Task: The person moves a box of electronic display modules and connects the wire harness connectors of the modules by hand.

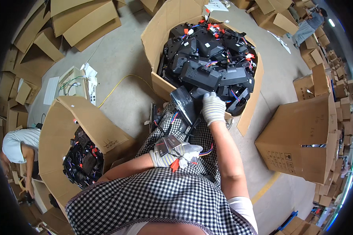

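While the right hand [213, 108] clamps its grip on a black housing [184, 103] at the near rim of the big carton [161, 35], the left hand [172, 156] pinches its wire connector [165, 145] nearer the lap; apparently mid-inspection, needing a steady pull next.

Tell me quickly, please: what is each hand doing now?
Left hand: closed on a wire bundle with a red tag.
Right hand: closed on a black part.

A grey concrete floor [121, 58] carries everything. On it stand open cardboard boxes [161, 35] of black parts, flattened cartons [86, 19] and a yellow cable [117, 84].
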Demonstrator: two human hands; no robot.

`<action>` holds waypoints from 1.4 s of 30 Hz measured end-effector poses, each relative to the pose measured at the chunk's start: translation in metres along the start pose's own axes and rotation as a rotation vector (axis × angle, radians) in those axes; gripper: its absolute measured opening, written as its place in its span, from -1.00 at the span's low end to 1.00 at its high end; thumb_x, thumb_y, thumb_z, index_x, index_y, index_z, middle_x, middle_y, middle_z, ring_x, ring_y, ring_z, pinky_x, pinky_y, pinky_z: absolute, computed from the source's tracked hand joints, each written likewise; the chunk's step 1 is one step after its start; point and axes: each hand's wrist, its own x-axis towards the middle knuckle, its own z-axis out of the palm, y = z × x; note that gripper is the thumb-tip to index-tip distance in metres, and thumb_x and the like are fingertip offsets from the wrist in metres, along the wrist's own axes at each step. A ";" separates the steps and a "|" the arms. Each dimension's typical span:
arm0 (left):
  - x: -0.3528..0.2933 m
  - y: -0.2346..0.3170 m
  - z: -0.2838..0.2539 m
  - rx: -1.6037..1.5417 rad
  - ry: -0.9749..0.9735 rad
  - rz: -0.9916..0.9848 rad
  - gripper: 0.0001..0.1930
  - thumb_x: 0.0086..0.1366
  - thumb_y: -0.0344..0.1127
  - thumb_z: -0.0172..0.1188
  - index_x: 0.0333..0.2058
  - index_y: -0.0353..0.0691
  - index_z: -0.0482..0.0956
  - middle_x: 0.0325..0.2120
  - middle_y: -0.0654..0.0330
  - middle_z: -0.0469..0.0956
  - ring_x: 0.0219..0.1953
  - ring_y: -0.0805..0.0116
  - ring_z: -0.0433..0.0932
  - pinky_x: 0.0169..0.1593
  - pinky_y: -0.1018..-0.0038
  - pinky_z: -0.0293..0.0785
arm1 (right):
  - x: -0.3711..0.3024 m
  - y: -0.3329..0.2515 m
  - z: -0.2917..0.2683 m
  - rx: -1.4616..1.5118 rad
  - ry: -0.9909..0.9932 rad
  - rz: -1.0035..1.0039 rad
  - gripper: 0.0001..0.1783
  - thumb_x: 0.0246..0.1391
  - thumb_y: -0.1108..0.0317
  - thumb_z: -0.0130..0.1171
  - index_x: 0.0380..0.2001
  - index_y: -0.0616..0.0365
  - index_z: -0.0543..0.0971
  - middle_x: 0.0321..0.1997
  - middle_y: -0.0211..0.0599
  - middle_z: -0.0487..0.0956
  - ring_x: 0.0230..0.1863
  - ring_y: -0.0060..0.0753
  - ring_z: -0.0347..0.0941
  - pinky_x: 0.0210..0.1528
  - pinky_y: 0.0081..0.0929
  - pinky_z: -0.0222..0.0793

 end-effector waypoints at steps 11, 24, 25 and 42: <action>-0.017 0.005 0.002 0.813 -0.025 0.655 -0.64 0.21 -0.43 0.04 0.01 -0.13 0.44 -0.39 0.24 0.57 -0.41 0.47 0.54 -0.30 0.53 0.49 | -0.080 0.008 -0.007 2.527 0.253 0.266 -0.49 -0.09 0.29 0.29 -0.03 0.12 0.42 -0.08 -0.41 0.52 -0.03 -0.37 0.43 0.04 -0.31 0.37; -0.010 -0.006 -0.005 1.054 0.164 0.631 -0.65 0.12 -0.24 0.17 -0.07 -0.01 0.49 -0.45 0.19 0.49 -0.44 0.33 0.56 -0.38 0.45 0.49 | -0.101 0.005 0.014 1.515 0.100 0.317 -0.59 0.07 0.34 0.06 0.00 0.25 0.39 -0.02 -0.12 0.46 0.09 -0.20 0.32 0.16 -0.33 0.18; -0.009 -0.006 -0.007 0.949 0.280 0.698 -0.69 0.14 -0.24 0.18 -0.10 -0.04 0.48 -0.48 0.20 0.45 -0.45 0.35 0.55 -0.43 0.49 0.48 | -0.108 -0.001 -0.007 0.949 0.190 0.267 -0.58 0.08 0.37 0.01 0.01 0.29 0.37 -0.03 -0.04 0.45 0.06 -0.09 0.34 0.14 -0.33 0.18; 0.014 0.007 -0.038 -0.250 -0.063 0.502 -0.26 -0.02 -0.19 0.32 0.09 -0.47 0.23 0.08 -0.16 0.29 -0.05 0.14 0.46 -0.24 0.40 0.58 | 0.106 0.115 0.072 1.104 0.183 0.181 -0.78 0.08 0.16 0.08 -0.43 0.08 0.51 -0.58 -0.39 0.44 -0.61 -0.48 0.36 -0.56 -0.46 0.33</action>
